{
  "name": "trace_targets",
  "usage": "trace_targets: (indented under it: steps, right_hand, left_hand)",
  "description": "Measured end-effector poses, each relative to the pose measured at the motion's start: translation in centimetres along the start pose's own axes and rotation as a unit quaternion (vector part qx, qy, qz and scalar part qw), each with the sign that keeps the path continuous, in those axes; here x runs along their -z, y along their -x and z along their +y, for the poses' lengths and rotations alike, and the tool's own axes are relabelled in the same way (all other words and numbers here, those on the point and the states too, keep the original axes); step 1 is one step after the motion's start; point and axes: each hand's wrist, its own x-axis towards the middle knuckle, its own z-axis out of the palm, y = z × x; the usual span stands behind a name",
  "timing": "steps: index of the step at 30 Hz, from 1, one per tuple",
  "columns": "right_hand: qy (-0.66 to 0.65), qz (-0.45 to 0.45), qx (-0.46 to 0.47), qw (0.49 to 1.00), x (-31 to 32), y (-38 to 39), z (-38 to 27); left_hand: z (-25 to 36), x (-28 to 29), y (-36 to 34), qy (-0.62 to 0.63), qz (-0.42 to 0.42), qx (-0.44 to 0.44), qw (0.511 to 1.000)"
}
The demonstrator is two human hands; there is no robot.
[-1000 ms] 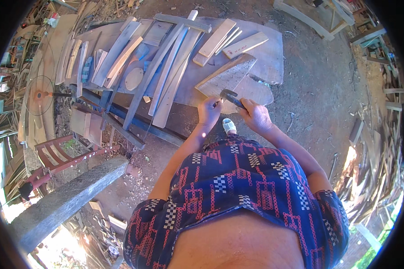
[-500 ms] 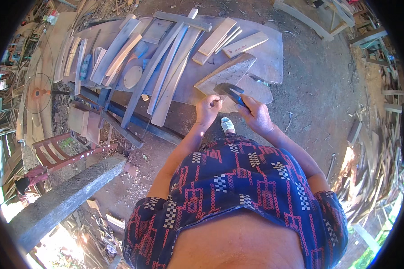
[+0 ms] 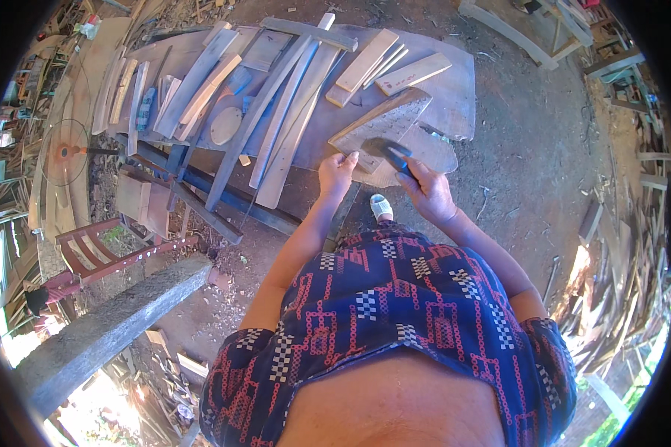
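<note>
My right hand (image 3: 431, 195) grips a dark hammer (image 3: 395, 156), whose head is blurred above the work at the table's front edge. My left hand (image 3: 337, 175) is closed, thumb and finger pinched just left of the hammer head; what they hold is too small to make out. Beside both hands lies a weathered triangular wooden board (image 3: 384, 118), on a grey sheet-topped table (image 3: 458, 104). Just left of my left hand, long planks (image 3: 294, 134) lie across the tabletop.
Short light boards (image 3: 414, 71) lie farther back. At left are a fan (image 3: 71, 153), a red wooden frame (image 3: 97, 253) and a concrete beam (image 3: 127, 320). Scrap wood (image 3: 619, 268) is piled at right, a timber frame (image 3: 522, 33) behind. A white sandal (image 3: 381, 207) shows below my hands.
My left hand has shifted a little left and upward since a second ago. The hammer in my right hand has moved and its head is now smeared by motion.
</note>
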Motion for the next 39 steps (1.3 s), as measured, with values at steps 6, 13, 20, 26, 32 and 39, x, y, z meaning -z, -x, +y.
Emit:
trace_targets:
  steps: [6,13,20,26,32,39]
  right_hand:
    - [0.053,-0.055,-0.083,0.994,0.1,-0.4,0.1]
    - [-0.01,0.03,-0.024,0.999,0.1,-0.3,-0.2]
    - [0.007,0.011,-0.071,0.997,0.0,-0.3,0.3]
    - [0.046,-0.009,-0.067,0.997,-0.6,-0.4,0.2]
    - [0.01,0.026,-0.056,0.998,-0.1,-0.1,0.4]
    - [0.111,-0.069,-0.075,0.989,-0.7,-0.4,0.4]
  left_hand:
    - [-0.3,0.1,-0.7,-0.007,-0.01,0.008,1.0]
    - [0.3,-0.2,-0.5,-0.018,-0.007,0.002,1.0]
    - [1.1,-0.1,-0.4,-0.041,-0.012,-0.016,0.999]
    - [1.1,-0.1,-0.2,0.057,-0.022,0.002,0.998]
    - [0.7,0.0,-0.7,0.037,-0.038,0.018,0.998]
    - [0.6,-0.2,-0.8,0.06,-0.029,0.011,0.998]
